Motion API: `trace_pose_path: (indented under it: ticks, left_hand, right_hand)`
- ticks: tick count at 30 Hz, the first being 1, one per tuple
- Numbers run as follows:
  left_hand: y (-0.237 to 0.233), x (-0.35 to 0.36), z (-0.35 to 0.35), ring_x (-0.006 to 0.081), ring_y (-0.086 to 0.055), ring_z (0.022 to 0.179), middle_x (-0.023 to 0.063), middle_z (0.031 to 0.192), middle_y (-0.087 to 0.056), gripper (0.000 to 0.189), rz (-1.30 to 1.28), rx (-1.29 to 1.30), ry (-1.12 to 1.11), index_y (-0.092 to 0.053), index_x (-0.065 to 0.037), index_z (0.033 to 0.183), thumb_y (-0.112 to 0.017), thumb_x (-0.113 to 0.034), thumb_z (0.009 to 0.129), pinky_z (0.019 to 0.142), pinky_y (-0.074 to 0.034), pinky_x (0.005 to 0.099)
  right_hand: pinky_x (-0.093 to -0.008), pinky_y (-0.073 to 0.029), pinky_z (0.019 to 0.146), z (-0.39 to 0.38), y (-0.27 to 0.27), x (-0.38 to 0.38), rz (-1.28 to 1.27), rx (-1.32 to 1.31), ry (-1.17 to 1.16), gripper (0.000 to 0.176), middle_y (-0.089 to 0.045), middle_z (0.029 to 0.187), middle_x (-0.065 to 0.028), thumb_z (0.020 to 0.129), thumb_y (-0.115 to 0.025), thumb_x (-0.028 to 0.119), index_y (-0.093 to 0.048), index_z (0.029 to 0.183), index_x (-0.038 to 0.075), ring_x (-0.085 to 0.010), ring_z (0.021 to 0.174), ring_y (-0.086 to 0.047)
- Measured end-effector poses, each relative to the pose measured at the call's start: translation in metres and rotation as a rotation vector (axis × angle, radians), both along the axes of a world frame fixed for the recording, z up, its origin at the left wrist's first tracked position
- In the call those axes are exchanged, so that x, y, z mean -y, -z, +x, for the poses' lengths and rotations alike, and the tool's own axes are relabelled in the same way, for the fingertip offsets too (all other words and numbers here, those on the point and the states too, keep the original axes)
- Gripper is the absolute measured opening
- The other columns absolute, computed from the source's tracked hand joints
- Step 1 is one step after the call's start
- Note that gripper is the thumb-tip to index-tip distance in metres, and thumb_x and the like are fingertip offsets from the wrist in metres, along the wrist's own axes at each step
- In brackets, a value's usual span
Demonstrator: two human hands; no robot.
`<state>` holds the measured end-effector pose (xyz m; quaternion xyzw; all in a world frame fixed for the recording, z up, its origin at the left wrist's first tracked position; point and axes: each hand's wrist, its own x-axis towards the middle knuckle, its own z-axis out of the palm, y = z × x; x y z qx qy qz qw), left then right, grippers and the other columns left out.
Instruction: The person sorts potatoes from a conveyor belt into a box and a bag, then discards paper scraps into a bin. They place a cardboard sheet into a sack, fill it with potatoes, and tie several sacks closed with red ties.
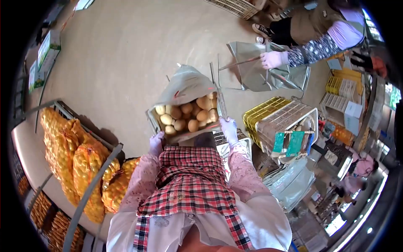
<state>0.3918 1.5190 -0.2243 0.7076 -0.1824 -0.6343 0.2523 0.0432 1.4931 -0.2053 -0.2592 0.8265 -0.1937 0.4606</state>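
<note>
A crate (184, 135) lined with a grey plastic bag (184, 86) sits in front of my apron. Round tan and pale yellow produce (193, 124) fills it, and the bag's flap stands up at the far side. My left hand (156, 143), in a pale glove, grips the near left corner. At the near right corner, my right hand (228, 129), gloved too, holds the edge of the crate. The fingertips of both hands are partly hidden by the rim.
A co-worker's gloved hand (273, 60) holds another grey bag (252, 54) at the upper right. Yellow and white crates (279, 119) stand to my right above stacked plastic bags (289, 180). Filled net sacks (86, 159) and a metal rail (90, 193) are on the left.
</note>
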Motion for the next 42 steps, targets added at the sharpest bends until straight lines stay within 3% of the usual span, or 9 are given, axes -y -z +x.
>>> trace_pose_path:
  ticks: [14,17,22,28,30,33,35,39,42]
  left_hand:
    - [0.048,0.053,0.061,0.0125,-0.044,0.039,0.0007,0.053,-0.049,0.015,0.264,-0.376,-0.382,-0.053,-0.009,0.068,-0.059,-0.015,0.080,0.036,-0.033,0.0278]
    - [0.007,0.043,0.026,0.0080,-0.045,0.048,-0.0009,0.056,-0.051,0.012,0.276,0.105,0.139,-0.058,-0.006,0.070,-0.059,-0.014,0.080,0.042,-0.035,0.0256]
    - [-0.008,0.029,-0.024,0.0135,-0.054,0.057,0.0057,0.064,-0.057,0.022,-0.040,0.100,0.606,-0.059,-0.002,0.083,-0.060,-0.023,0.080,0.051,-0.043,0.0312]
    - [0.003,0.087,-0.103,0.0401,-0.058,0.075,0.0245,0.078,-0.059,0.041,-0.317,0.126,0.776,-0.061,0.001,0.075,-0.056,-0.039,0.080,0.068,-0.046,0.0465]
    - [-0.008,0.127,-0.132,0.0398,-0.059,0.077,0.0244,0.078,-0.060,0.041,-0.225,0.089,0.861,-0.062,0.001,0.080,-0.055,-0.040,0.081,0.069,-0.046,0.0459]
    - [-0.005,0.144,-0.161,0.0357,-0.061,0.072,0.0208,0.074,-0.062,0.037,-0.168,0.149,0.777,-0.063,-0.001,0.086,-0.055,-0.036,0.082,0.067,-0.047,0.0428]
    - [-0.015,0.158,-0.166,0.0232,-0.057,0.054,0.0109,0.062,-0.061,0.031,0.079,0.097,0.684,-0.064,-0.002,0.086,-0.060,-0.032,0.082,0.054,-0.045,0.0356]
    - [0.021,0.149,-0.135,0.0169,-0.052,0.049,0.0090,0.056,-0.056,0.034,-0.069,0.437,0.720,-0.064,-0.003,0.074,-0.063,-0.037,0.080,0.050,-0.042,0.0346]
    - [0.017,0.163,-0.136,0.0168,-0.053,0.048,0.0098,0.056,-0.058,0.038,0.108,0.560,0.706,-0.065,-0.001,0.073,-0.064,-0.038,0.078,0.051,-0.044,0.0354]
  right_hand:
    - [-0.0242,-0.031,0.044,0.068,-0.006,-0.031,-0.127,0.127,0.272,0.019,-0.046,0.059,0.0046,0.080,-0.064,0.021,-0.056,0.072,0.005,-0.0054,0.049,-0.037]
    - [-0.0263,-0.033,0.050,0.054,-0.015,-0.069,-0.165,0.085,0.317,0.019,-0.045,0.063,0.0042,0.081,-0.064,0.017,-0.053,0.070,0.006,-0.0076,0.055,-0.037]
    - [-0.0287,-0.027,0.031,0.001,0.015,-0.132,0.105,0.055,0.775,0.012,-0.041,0.047,0.0006,0.079,-0.061,0.015,-0.054,0.072,0.008,-0.0132,0.033,-0.036]
    - [-0.0350,-0.041,0.038,-0.079,0.034,-0.102,0.374,-0.090,0.764,0.021,-0.042,0.051,-0.0001,0.079,-0.057,0.029,-0.057,0.072,0.010,-0.0167,0.038,-0.040]
    - [-0.0374,-0.045,0.042,-0.113,0.050,-0.081,0.565,-0.150,0.906,0.022,-0.043,0.053,0.0005,0.079,-0.057,0.030,-0.057,0.070,0.010,-0.0179,0.040,-0.042]
    - [-0.0451,-0.048,0.045,-0.128,0.056,-0.098,0.407,-0.331,0.440,0.023,-0.059,0.069,-0.0123,0.078,-0.055,0.022,-0.060,0.079,-0.001,-0.0253,0.053,-0.058]
    - [-0.0439,-0.047,0.044,-0.113,0.062,-0.084,0.308,-0.267,0.976,0.026,-0.060,0.071,-0.0155,0.079,-0.053,0.021,-0.062,0.080,-0.004,-0.0262,0.058,-0.060]
    - [-0.0420,-0.045,0.048,-0.098,0.129,-0.140,0.364,-0.515,0.247,0.023,-0.060,0.064,-0.0157,0.072,-0.058,0.021,-0.061,0.070,-0.001,-0.0271,0.056,-0.059]
    - [-0.0370,-0.046,0.056,-0.074,0.106,-0.119,0.363,-0.415,0.630,0.024,-0.062,0.064,-0.0166,0.069,-0.062,0.024,-0.062,0.068,0.000,-0.0285,0.058,-0.060]
